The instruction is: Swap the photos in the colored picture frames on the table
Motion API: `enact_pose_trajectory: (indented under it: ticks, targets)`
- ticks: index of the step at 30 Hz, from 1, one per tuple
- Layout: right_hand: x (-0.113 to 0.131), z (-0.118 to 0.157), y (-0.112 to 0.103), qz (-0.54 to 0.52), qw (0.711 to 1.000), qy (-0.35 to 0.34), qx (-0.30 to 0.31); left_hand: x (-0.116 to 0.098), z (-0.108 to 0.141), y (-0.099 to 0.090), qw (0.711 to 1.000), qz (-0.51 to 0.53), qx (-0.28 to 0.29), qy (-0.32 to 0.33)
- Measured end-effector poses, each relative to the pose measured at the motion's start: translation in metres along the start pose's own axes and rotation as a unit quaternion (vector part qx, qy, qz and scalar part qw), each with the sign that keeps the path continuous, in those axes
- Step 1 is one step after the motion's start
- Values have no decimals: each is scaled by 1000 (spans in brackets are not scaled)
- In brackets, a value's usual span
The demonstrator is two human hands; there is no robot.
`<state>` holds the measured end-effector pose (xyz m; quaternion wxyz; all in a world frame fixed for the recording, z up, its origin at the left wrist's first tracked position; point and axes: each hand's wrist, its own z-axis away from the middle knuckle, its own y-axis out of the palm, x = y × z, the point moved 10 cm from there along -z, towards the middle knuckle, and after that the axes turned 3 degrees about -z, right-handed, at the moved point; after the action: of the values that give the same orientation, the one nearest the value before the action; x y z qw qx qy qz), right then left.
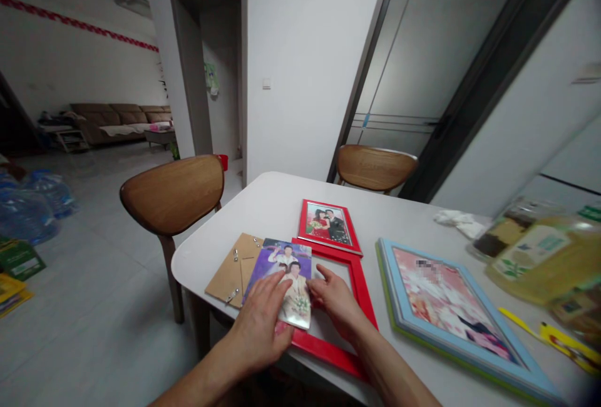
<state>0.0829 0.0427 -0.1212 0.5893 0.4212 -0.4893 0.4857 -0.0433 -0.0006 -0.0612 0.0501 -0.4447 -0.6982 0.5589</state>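
A glossy photograph (275, 260) of people against a purple background lies partly over a brown frame backing board (225, 275) with metal clips. My left hand (263, 313) rests across its lower left part, fingers on top and thumb at the bottom edge, holding it. At the right edge of the photograph, my right hand (335, 297) has its fingers curled in against it, with the index finger sticking out. Under my right hand is a red picture frame (364, 288) with an open middle. Another red frame (329, 226) with a couple's picture touches its far side.
A light blue framed picture (451, 307) lies on a stack to the right on the white table (277, 197). Beyond it are a yellow utility knife (568, 344), a large bottle of yellow liquid (530, 260), a jar and crumpled tissue (457, 222). Wooden chairs (176, 194) stand around.
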Motion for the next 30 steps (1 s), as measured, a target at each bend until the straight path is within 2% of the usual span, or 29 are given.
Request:
enact_pose_trajectory:
  ticks: [2, 4, 7, 9, 10, 12, 15, 17, 19, 20, 22, 25, 27, 30]
  targets:
    - [6, 1, 19, -78, 996, 11, 50, -2, -2, 9, 1000, -14, 5, 8]
    - [24, 9, 30, -121, 990, -9, 72, -3, -6, 8, 999, -16, -24, 20]
    - [53, 24, 31, -159, 985, -41, 60, -8, -12, -11, 992, 35, -106, 50]
    - [63, 30, 26, -163, 984, -56, 41, -5, -16, -28, 981, 111, -155, 27]
    - [64, 32, 21, -155, 986, -58, 23, -1, -17, -36, 971, 161, -178, -6]
    - [52, 32, 9, -133, 990, -36, -19, 13, -17, -41, 929, 284, -215, -99]
    - [24, 30, -2, -155, 987, 19, -33, 22, -13, -21, 824, 474, -228, -210]
    - [16, 30, -13, -190, 981, 10, -44, 18, -14, -1, 767, 563, -205, -229]
    - [16, 31, -34, -193, 978, -21, -80, 15, -17, 13, 743, 608, -175, -217]
    - [16, 32, -44, -180, 979, -28, -94, 15, -19, 17, 744, 614, -161, -210]
    - [15, 32, -63, -135, 985, -24, -106, 21, -19, 21, 770, 587, -141, -206]
    - [13, 29, -81, -66, 992, -4, -105, 31, -16, 19, 859, 456, -110, -203]
    - [12, 24, -83, -50, 994, 10, -93, 29, -13, 16, 918, 343, -77, -184]
    - [11, 17, -79, -42, 996, 24, -80, 18, -10, 18, 962, 228, -16, -150]
